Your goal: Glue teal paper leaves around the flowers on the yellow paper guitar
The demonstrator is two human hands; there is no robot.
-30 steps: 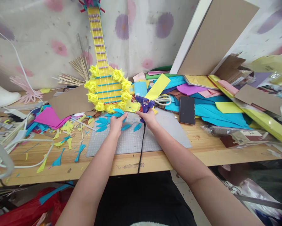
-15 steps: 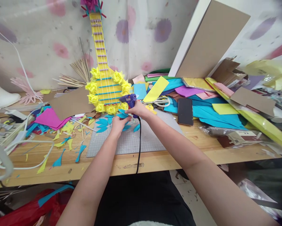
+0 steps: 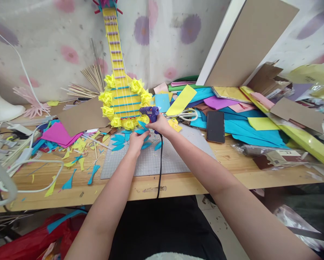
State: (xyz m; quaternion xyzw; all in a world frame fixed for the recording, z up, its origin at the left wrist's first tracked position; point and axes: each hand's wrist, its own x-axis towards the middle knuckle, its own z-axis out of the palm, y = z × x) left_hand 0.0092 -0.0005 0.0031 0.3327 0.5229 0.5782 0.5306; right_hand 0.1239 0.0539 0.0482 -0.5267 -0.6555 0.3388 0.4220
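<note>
A yellow paper guitar (image 3: 122,97) ringed with yellow paper flowers leans against the back wall. My right hand (image 3: 159,125) is closed round a purple glue gun (image 3: 150,112), whose nozzle points left at the guitar's lower edge; its black cord (image 3: 160,164) hangs over the table front. My left hand (image 3: 137,139) pinches a blue paper leaf (image 3: 143,126) just below the nozzle. More blue paper leaves (image 3: 118,141) lie on the grey cutting mat (image 3: 156,159).
Scissors (image 3: 185,115) and a black phone (image 3: 215,126) lie right of the mat among coloured paper sheets (image 3: 240,126). Cardboard panels (image 3: 245,39) lean at the back right. Paper scraps (image 3: 69,155), white cables (image 3: 29,169) and wooden sticks (image 3: 88,85) crowd the left of the wooden table (image 3: 205,178).
My right hand has carried the glue gun left from above the mat to the guitar's lower edge. My left hand has raised the blue leaf toward the nozzle.
</note>
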